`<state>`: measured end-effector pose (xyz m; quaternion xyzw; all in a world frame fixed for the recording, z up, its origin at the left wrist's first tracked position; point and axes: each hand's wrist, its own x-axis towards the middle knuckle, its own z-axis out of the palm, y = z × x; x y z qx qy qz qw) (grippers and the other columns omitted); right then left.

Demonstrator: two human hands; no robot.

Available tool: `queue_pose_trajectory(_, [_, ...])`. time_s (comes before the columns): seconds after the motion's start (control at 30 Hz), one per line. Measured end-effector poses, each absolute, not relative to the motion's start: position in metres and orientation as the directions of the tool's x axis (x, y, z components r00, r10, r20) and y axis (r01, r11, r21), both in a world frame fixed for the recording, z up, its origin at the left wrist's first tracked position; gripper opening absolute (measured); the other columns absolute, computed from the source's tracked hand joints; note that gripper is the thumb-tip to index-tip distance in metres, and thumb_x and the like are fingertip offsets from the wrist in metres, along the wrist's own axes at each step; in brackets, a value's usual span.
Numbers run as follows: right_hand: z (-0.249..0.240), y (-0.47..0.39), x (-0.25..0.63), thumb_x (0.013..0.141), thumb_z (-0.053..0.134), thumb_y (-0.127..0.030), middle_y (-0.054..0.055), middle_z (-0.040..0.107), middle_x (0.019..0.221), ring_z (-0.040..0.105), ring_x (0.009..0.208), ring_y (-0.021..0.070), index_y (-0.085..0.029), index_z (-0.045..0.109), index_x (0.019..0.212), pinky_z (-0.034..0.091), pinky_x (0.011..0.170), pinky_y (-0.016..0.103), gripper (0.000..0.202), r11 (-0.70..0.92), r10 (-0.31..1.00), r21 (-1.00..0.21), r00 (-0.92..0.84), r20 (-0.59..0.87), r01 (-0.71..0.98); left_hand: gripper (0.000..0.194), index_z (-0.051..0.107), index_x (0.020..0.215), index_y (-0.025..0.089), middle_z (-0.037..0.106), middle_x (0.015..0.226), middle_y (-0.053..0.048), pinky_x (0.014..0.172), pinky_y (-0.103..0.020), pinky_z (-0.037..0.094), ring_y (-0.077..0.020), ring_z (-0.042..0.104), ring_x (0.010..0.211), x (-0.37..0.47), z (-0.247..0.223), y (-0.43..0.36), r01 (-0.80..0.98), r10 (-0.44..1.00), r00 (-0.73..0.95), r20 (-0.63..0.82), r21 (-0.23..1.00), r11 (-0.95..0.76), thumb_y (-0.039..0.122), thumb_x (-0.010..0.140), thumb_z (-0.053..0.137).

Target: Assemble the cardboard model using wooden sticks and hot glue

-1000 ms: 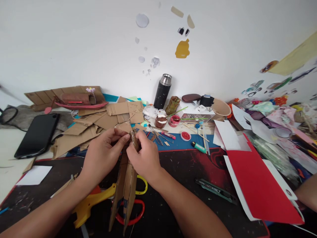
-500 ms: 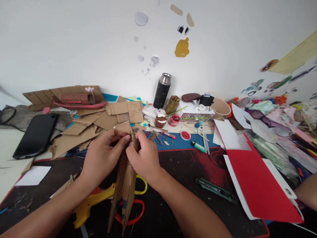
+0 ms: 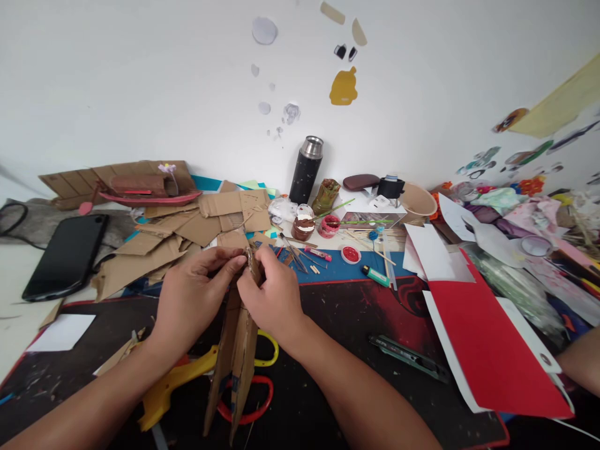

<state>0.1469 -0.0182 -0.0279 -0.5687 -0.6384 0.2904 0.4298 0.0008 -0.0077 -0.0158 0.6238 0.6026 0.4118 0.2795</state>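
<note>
A long folded cardboard piece [image 3: 242, 353] runs from my fingers down toward the bottom of the view, its two sides standing apart. My left hand [image 3: 199, 294] pinches its far end, thumb and fingertips pressed together. Close beside it, my right hand [image 3: 274, 300] grips the same end from the right. What lies between the fingertips is partly hidden. Beneath the cardboard are scissors with a red handle loop [image 3: 262, 406] and a yellow glue gun [image 3: 182, 381]. A yellow loop [image 3: 269, 350] shows just right of the cardboard.
Cardboard scraps [image 3: 187, 234] and a red model boat [image 3: 150, 194] lie back left, near a phone [image 3: 65, 256]. A black flask [image 3: 307, 172] and paint jars [image 3: 304, 228] stand at the back. A utility knife [image 3: 407, 358] and red sheet [image 3: 492, 350] lie right. Someone's arm [image 3: 584, 369] shows at the right edge.
The view has shifted very slightly. Both hands keep their hold at the cardboard's far end, with hardly any visible movement.
</note>
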Motion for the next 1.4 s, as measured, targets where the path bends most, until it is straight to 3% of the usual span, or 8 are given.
queue_pose_trajectory(0.47, [-0.028, -0.019, 0.147, 0.088, 0.058, -0.03, -0.007, 0.044, 0.063, 0.044, 0.057, 0.0168, -0.028, 0.038, 0.08, 0.028, 0.058, 0.031, 0.022, 0.18, 0.978, -0.864, 0.012, 0.21, 0.47, 0.032, 0.083, 0.097, 0.031, 0.088, 0.095, 0.0, 0.076, -0.037, 0.06, -0.0289, 0.082, 0.085, -0.001, -0.016, -0.016, 0.62, 0.972, -0.037, 0.231, 0.769, -0.159, 0.054, 0.096, 0.062])
queue_pose_trajectory(0.77, [-0.026, -0.019, 0.149, 0.09, 0.055, -0.032, -0.005, 0.049, 0.067, 0.05, 0.062, 0.018, -0.028, 0.039, 0.082, 0.03, 0.061, 0.031, 0.018, 0.178, 0.979, -0.856, 0.003, 0.205, 0.485, 0.034, 0.083, 0.106, 0.031, 0.089, 0.11, -0.006, 0.083, -0.044, 0.066, -0.0356, 0.085, 0.097, -0.004, -0.017, -0.019, 0.725, 0.948, 0.069, 0.312, 0.637, -0.262, 0.05, 0.101, 0.056])
queue_pose_trajectory(1.2, [-0.029, -0.018, 0.151, 0.088, 0.055, -0.031, -0.005, 0.047, 0.067, 0.047, 0.061, 0.0182, -0.027, 0.038, 0.081, 0.027, 0.06, 0.032, 0.019, 0.16, 0.982, -0.857, 0.012, 0.19, 0.49, 0.038, 0.08, 0.111, 0.027, 0.089, 0.108, -0.007, 0.076, -0.037, 0.064, -0.0326, 0.085, 0.095, -0.001, -0.016, -0.024, 0.67, 0.96, 0.12, 0.251, 0.694, -0.265, 0.047, 0.101, 0.049])
queue_pose_trajectory(1.4, [-0.028, -0.018, 0.15, 0.088, 0.055, -0.031, -0.005, 0.046, 0.067, 0.046, 0.061, 0.0179, -0.028, 0.037, 0.081, 0.027, 0.06, 0.032, 0.02, 0.165, 0.98, -0.866, 0.018, 0.197, 0.472, 0.038, 0.08, 0.115, 0.028, 0.088, 0.117, -0.008, 0.087, -0.042, 0.067, -0.0343, 0.084, 0.104, 0.001, -0.02, -0.024, 0.661, 0.965, 0.095, 0.243, 0.71, -0.244, 0.048, 0.1, 0.051])
